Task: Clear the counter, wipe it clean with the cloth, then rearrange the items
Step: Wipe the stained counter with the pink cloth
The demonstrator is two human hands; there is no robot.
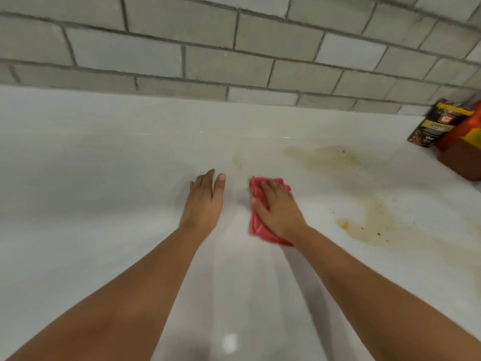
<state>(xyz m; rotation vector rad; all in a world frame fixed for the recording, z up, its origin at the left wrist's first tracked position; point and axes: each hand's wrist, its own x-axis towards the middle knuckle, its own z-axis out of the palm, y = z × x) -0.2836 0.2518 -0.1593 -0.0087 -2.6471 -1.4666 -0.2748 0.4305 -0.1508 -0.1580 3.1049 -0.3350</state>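
Right grip point(278, 209): fingers straight, pressed flat on the pink cloth point(256, 226) on the white tabletop point(104, 165). Left grip point(204, 204): spread flat on the tabletop, just left of it. Brown stains point(369, 225) right of the cloth; food packets point(432, 126) farther right, by the tiled wall point(208, 61).

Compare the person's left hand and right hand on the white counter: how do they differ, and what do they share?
The right hand presses a pink cloth; the left hand rests directly on the counter. The right hand is nearer the brown stains; the left hand is farther from them. Both lie palm down, fingers fairly straight.
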